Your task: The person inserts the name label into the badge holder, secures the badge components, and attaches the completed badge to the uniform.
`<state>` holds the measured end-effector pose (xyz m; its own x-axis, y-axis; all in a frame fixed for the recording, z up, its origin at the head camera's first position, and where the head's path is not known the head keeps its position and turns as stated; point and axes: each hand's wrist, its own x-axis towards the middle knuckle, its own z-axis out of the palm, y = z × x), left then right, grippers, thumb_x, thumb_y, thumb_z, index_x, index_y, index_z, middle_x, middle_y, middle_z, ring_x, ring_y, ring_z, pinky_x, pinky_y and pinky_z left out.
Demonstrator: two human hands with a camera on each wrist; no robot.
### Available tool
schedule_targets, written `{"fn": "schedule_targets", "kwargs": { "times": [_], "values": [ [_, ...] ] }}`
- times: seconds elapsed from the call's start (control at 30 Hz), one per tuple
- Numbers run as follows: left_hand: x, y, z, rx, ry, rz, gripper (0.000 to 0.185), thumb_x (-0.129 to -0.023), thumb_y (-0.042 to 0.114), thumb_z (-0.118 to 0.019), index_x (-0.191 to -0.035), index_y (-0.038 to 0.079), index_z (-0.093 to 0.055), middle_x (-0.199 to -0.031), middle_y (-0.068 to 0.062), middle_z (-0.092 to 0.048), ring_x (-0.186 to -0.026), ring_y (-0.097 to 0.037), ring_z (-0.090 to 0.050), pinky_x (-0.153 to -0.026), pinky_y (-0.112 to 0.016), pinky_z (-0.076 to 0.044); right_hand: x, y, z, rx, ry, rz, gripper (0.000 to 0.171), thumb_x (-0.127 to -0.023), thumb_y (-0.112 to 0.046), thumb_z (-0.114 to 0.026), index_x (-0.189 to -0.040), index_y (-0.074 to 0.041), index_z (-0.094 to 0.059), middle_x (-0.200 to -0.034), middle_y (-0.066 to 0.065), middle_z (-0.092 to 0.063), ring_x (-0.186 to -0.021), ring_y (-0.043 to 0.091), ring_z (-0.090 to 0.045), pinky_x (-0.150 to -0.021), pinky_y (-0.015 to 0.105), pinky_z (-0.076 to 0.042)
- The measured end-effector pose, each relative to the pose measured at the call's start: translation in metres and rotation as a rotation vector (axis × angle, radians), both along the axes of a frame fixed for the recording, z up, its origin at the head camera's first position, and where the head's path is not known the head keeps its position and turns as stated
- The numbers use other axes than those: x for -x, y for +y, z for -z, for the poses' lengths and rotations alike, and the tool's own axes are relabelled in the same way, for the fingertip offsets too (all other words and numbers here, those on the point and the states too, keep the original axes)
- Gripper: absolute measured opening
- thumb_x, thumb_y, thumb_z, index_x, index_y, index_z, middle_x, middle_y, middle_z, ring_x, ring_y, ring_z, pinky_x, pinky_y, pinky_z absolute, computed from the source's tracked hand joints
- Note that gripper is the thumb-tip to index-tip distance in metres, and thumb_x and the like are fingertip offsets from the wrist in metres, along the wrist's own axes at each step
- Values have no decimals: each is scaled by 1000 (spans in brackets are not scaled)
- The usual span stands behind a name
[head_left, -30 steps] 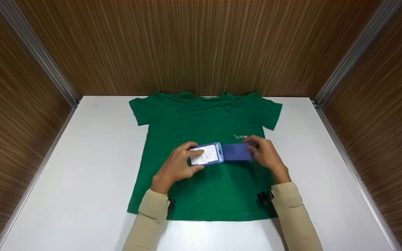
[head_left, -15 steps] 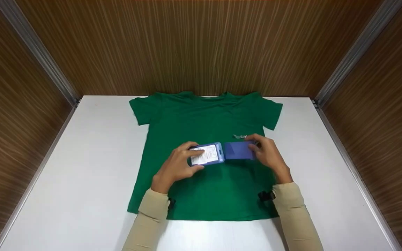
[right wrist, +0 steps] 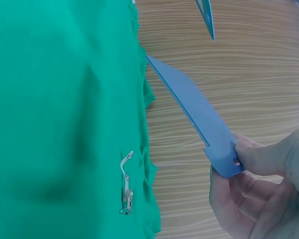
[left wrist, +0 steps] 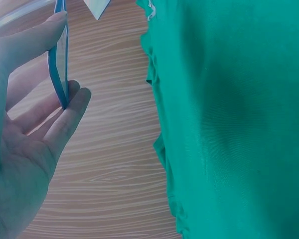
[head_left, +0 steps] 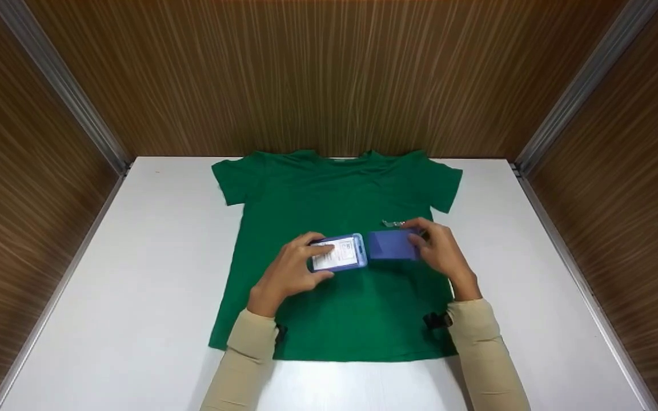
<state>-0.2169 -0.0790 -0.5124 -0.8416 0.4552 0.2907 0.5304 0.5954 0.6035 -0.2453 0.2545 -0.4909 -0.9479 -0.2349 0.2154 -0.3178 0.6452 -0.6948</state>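
Observation:
My left hand (head_left: 289, 268) grips a blue-rimmed badge holder (head_left: 350, 251) by its two long edges, a finger lying across the white printed card inside. In the left wrist view the holder (left wrist: 61, 59) shows nearly edge-on between thumb and fingertips. To its right, my right hand (head_left: 442, 254) pinches a flat blue plastic cover (head_left: 389, 245) at its right end. The right wrist view shows the thumb on the slotted end of this cover (right wrist: 197, 109). A narrow gap separates cover and holder. Both are above a green T-shirt (head_left: 334, 319).
A small metal badge clip with a clear strap (head_left: 392, 224) lies on the shirt, just beyond the right fingertips. The shirt is spread flat on a white table (head_left: 152, 274). Wood-patterned panels (head_left: 329, 74) enclose the back and both sides.
My right hand has shifted slightly right and away from me with the blue cover, widening the gap to the holder. The cover has tilted a little; my left hand stays in place.

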Motion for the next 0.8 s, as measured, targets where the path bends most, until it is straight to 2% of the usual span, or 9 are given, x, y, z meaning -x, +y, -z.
{"fn": "schedule_targets", "kwargs": {
  "times": [0.33,0.57,0.8],
  "values": [
    [-1,0,-1,9,-14,-2,57,-86,23,-85,-139,11,-66,-144,-19,-59,-129,-38,-58,-112,-57,-47,0,1,-2,2,13,-2,26,-103,2,-56,-124,-2,-70,-121,23,-70,-96,33,-66,-86,49,-55],
    [0,0,0,-2,-23,-24,63,-84,21,-87,-142,8,-63,-144,-17,-60,-129,-36,-59,-113,-56,-46,-1,1,-5,-8,21,5,25,-103,0,-57,-124,-4,-70,-118,23,-70,-87,30,-67,-78,44,-56],
    [1,0,0,-4,-22,-33,67,-83,20,-88,-143,4,-61,-145,-17,-60,-131,-36,-58,-115,-56,-45,-2,2,-6,-5,27,10,25,-104,0,-55,-124,-3,-69,-120,23,-71,-89,31,-67,-79,45,-56]
  ]
}}
